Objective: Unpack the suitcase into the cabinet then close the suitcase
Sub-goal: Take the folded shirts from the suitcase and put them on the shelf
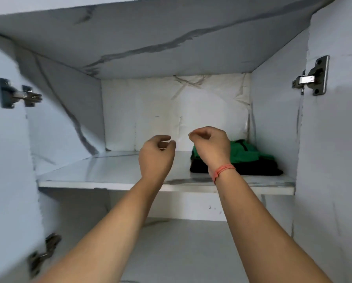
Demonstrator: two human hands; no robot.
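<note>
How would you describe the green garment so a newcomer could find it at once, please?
Look into the open white cabinet, at its upper shelf. At the shelf's right end two garments are stacked. The green garment is the top one, lying on a black garment.

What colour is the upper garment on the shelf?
The upper garment is green; the head view shows it.

A white, grey-veined shelf (113,172) is set across the cabinet (273,119). At its right end, a folded black garment (257,170) is laid directly on it, and a green garment (246,154) is stacked on top of that.
</note>
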